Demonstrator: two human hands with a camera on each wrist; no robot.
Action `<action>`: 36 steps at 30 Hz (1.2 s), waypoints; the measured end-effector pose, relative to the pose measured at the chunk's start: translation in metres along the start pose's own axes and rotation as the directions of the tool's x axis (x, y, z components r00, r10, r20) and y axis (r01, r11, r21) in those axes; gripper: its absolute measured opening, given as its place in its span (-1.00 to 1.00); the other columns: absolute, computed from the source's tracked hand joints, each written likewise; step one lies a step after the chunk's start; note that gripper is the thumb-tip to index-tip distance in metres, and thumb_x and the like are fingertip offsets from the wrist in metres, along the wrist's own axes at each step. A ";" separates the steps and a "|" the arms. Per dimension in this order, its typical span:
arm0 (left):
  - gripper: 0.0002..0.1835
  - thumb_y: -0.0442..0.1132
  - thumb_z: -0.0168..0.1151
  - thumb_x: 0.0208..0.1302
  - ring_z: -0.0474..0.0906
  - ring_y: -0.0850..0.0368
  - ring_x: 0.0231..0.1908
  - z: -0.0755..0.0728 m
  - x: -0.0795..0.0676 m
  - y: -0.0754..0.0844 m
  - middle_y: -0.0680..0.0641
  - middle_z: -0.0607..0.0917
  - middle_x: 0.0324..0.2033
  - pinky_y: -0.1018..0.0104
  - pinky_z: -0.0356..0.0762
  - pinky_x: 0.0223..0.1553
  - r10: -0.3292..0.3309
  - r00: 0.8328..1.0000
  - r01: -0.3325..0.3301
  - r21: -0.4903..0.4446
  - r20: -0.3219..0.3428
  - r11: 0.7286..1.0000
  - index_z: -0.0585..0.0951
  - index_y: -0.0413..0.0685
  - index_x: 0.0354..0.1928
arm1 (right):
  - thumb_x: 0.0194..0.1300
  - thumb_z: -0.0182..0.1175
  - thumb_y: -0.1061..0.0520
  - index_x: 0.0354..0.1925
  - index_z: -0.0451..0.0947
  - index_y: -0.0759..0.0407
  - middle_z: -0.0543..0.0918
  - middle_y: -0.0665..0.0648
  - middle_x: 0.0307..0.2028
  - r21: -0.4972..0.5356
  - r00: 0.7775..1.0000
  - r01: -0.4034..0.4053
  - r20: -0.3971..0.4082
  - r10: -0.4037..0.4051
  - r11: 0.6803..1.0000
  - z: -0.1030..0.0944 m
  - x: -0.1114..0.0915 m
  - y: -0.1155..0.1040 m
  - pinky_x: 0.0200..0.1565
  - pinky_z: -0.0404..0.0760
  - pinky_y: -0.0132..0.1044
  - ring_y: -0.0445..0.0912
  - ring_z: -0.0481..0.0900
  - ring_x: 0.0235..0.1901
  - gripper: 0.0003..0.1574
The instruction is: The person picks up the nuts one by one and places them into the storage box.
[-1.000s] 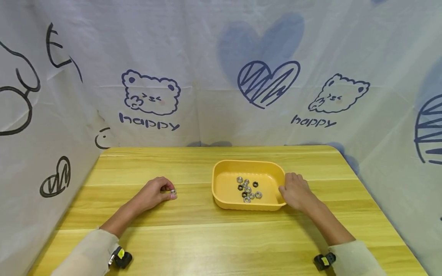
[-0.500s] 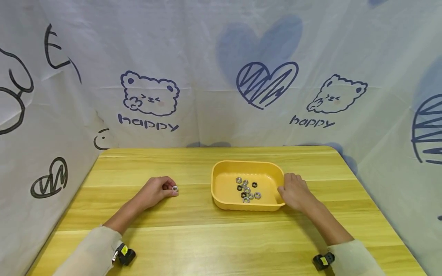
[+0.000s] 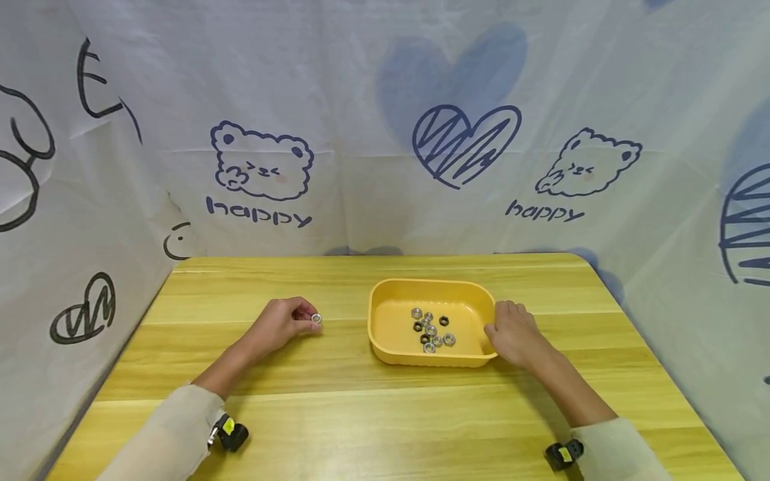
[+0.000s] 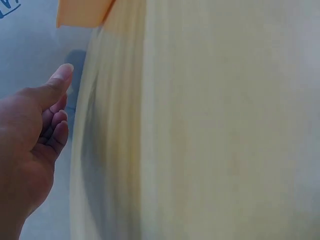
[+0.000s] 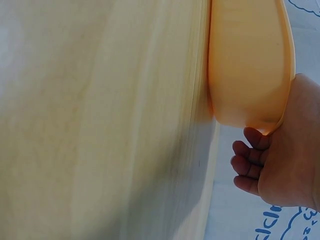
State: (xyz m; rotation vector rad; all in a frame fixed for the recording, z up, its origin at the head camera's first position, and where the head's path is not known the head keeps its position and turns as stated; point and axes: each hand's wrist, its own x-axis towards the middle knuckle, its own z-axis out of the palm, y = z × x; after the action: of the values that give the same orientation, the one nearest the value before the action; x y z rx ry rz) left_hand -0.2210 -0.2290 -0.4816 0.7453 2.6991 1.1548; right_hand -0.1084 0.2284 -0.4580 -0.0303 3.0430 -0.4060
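Observation:
In the head view my left hand (image 3: pixel 281 325) pinches a small silver nut (image 3: pixel 316 318) between thumb and fingertips, left of the yellow plastic basin. The left wrist view shows that hand (image 4: pixel 35 135) from the thumb side, with the nut hidden. My right hand (image 3: pixel 519 334) grips the right end wall of the basin (image 3: pixel 385 354), its thumb over the rim. Several silver and black nuts, among them a black nut (image 3: pixel 444 321) and a silver nut (image 3: pixel 449 339), lie on the basin's floor. From the right wrist, curled fingers (image 5: pixel 247 165) show against the basin's outer end (image 5: pixel 250 65).
The basin rests on a wood-grain table (image 3: pixel 361 427). A white cloth (image 3: pixel 361 80) printed with bears and hearts hangs behind the table and along both sides. A small black device (image 3: pixel 231 433) is strapped at the left sleeve, another black device (image 3: pixel 564 455) at the right.
My left hand has moved right and slightly away from me, carrying the pinched nut closer to the basin. The right hand and the basin stay where they were.

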 end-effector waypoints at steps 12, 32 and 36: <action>-0.75 -0.20 0.50 0.25 0.57 0.21 -0.35 -0.002 0.012 0.019 -0.03 0.75 -0.36 0.45 0.55 -0.32 0.035 0.999 -0.035 0.017 -0.037 0.999 0.74 -0.21 -0.14 | 0.52 -0.07 0.05 -0.11 0.34 0.37 0.39 0.26 -0.23 0.002 1.000 -0.003 0.011 0.002 1.000 0.001 0.001 0.002 -0.15 0.28 -0.06 0.12 0.29 -0.20 -0.65; -0.75 -0.18 0.52 0.23 0.52 0.20 -0.37 0.012 0.038 0.064 -0.03 0.72 -0.40 0.45 0.51 -0.33 0.195 0.979 -0.194 0.007 -0.059 0.981 0.74 -0.19 -0.15 | 0.52 -0.12 0.07 -0.16 0.33 0.33 0.38 0.26 -0.24 -0.003 1.000 0.002 0.009 -0.002 1.000 0.002 -0.001 0.003 -0.14 0.26 -0.05 0.14 0.28 -0.19 -0.70; -0.76 -0.19 0.52 0.24 0.51 0.22 -0.37 0.018 0.043 0.072 -0.02 0.73 -0.39 0.45 0.51 -0.34 0.228 0.973 -0.228 0.013 -0.045 0.974 0.75 -0.18 -0.15 | 0.51 -0.09 0.07 -0.11 0.36 0.39 0.40 0.26 -0.25 -0.018 1.000 0.015 -0.018 -0.015 1.000 0.002 -0.001 0.003 -0.14 0.29 -0.05 0.15 0.31 -0.19 -0.66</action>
State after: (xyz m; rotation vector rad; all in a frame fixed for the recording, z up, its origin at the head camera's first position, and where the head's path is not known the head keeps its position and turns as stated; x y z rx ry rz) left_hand -0.2252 -0.1547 -0.4397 1.0663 2.7124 1.2223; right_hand -0.1077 0.2304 -0.4605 -0.0506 3.0663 -0.3818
